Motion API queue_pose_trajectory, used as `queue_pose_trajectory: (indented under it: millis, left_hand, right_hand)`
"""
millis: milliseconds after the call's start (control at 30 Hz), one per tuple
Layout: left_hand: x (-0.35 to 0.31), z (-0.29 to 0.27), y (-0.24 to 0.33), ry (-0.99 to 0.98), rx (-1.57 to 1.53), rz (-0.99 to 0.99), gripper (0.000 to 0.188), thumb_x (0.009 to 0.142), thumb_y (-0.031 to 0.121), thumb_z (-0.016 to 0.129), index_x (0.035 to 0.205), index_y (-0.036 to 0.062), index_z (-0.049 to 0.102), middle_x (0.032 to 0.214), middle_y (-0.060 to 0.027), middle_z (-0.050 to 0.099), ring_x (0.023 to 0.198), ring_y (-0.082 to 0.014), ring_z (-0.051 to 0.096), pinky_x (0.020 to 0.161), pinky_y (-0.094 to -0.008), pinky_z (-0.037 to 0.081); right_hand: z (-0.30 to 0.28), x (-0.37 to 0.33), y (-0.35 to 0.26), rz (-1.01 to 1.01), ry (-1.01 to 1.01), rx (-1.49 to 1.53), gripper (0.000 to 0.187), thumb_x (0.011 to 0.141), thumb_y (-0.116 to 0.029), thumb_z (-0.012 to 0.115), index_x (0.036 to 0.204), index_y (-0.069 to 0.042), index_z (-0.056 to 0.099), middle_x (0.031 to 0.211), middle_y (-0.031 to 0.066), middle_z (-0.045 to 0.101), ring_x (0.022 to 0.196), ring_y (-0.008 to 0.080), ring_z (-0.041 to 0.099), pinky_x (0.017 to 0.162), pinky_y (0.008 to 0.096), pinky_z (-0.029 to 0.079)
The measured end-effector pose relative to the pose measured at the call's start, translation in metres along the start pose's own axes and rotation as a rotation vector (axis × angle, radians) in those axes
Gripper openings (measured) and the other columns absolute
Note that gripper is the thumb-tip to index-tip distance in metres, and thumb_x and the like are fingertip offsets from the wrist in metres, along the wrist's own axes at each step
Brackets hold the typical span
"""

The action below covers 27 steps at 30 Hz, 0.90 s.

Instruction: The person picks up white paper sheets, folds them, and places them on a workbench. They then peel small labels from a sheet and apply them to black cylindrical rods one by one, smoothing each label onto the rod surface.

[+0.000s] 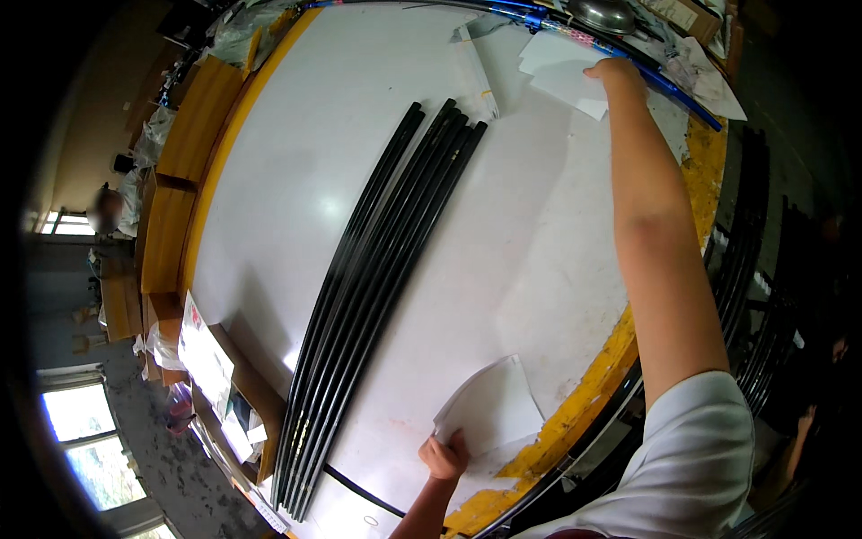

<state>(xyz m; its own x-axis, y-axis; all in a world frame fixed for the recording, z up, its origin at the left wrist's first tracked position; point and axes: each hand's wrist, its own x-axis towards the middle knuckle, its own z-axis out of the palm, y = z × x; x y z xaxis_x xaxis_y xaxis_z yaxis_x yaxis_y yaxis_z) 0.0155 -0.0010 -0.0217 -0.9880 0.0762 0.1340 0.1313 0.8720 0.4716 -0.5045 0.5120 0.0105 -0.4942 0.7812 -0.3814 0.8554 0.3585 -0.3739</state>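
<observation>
My left hand (444,455), low in the picture, is closed on the corner of a white sheet (492,406) that lifts and curves over the table. Stretched far out, my right hand (614,72) has its thumb on the edge of several white sheets (561,70) at the far right of the table; the other fingers are mostly hidden. Long black tubes (377,242) lie side by side in a bundle across the middle, left of both hands. Close to the far sheets is a narrow folded white strip (477,72).
Blue and black rods (673,90) and a metal bowl-shaped thing (602,14) lie along the far right edge. An open cardboard box (256,413) with papers stands at the near left. The white table (269,171) has a worn yellow edge (593,364). More black tubes (745,234) are stacked beyond it, right.
</observation>
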Motion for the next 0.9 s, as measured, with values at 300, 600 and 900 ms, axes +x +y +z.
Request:
queue_pose_trajectory:
  millis: [300, 600, 900]
  left_hand:
    - [0.006, -0.003, 0.007, 0.009, 0.0, -0.003, 0.024, 0.081, 0.019, 0.066, 0.086, -0.0008, 0.053, 0.06, -0.0155, 0.056, 0.047, -0.0388, 0.053, 0.042, -0.0449, 0.041]
    - [0.009, -0.003, 0.008, 0.011, -0.027, -0.043, 0.024, 0.082, 0.021, 0.065, 0.086, 0.0002, 0.053, 0.063, -0.0168, 0.058, 0.049, -0.0396, 0.055, 0.044, -0.0455, 0.043]
    - [0.01, -0.001, 0.008, -0.007, -0.029, -0.04, 0.026, 0.083, 0.024, 0.065, 0.085, 0.0007, 0.053, 0.062, -0.0172, 0.059, 0.05, -0.0399, 0.055, 0.044, -0.0465, 0.043]
  right_hand:
    - [0.008, 0.0, 0.002, -0.231, -0.127, 0.015, 0.063, 0.069, -0.035, 0.082, 0.117, 0.0, 0.062, 0.129, 0.0194, 0.054, 0.117, 0.0291, 0.053, 0.096, 0.0394, 0.043]
    - [0.038, -0.004, 0.039, 0.074, -0.176, 0.849, 0.06, 0.067, -0.017, 0.084, 0.116, 0.008, 0.059, 0.118, 0.0202, 0.062, 0.101, 0.0291, 0.061, 0.085, 0.0387, 0.048]
    - [-0.003, -0.158, 0.127, -0.379, -0.283, 1.122, 0.043, 0.076, -0.009, 0.074, 0.115, 0.003, 0.059, 0.106, 0.0141, 0.064, 0.097, 0.0221, 0.061, 0.08, 0.0345, 0.05]
